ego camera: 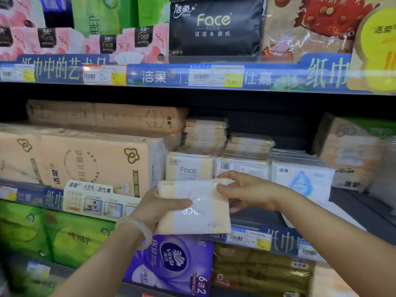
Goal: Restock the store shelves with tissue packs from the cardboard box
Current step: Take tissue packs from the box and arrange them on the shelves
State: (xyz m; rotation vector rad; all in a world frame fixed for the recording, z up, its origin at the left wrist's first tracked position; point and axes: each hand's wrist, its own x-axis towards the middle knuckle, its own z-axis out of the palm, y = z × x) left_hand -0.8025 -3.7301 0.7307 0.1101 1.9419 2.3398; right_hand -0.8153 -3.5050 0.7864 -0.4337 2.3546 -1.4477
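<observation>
I hold a white and pale-yellow tissue pack (194, 207) in front of the middle shelf (252, 217). My left hand (159, 207) grips its left side, thumb lying across the front. My right hand (242, 190) pinches its upper right corner. Just behind it stand similar Face packs (188, 166) in a row on that shelf, with more packs stacked on top (205, 131). The cardboard box is not in view.
Large peach tissue bundles (85, 161) fill the shelf's left. White and blue packs (302, 179) and a tilted bundle (349, 151) stand to the right. A black Face pack (214, 26) sits on the upper shelf. Green (64, 234) and purple Vinda (171, 264) bundles are below.
</observation>
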